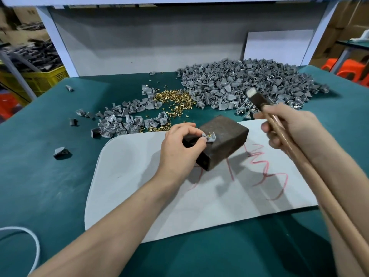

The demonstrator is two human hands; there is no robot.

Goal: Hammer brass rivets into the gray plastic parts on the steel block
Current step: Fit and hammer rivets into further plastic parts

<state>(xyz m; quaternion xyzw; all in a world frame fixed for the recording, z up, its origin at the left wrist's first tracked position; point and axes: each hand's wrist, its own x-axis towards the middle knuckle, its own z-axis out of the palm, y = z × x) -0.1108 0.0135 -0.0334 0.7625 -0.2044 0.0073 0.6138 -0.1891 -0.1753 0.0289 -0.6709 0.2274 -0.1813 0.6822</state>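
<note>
Your left hand (179, 145) pinches the riveted gray plastic part (212, 138) below-left of the wooden-handled hammer (258, 99) your right hand (289, 126) clasps.

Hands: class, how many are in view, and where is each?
2. The left hand pinches the gray part on the steel block; the right hand grips the raised hammer, right of the block.

A single wide-angle view looks from the person's head, forward and down onto the green tabletop (50, 176). It sits close. The left hand (179, 148) and right hand (289, 128) reach in from the bottom edge, the steel block (223, 136) lies near the centre, and the back panel (159, 43) closes the top.
</note>
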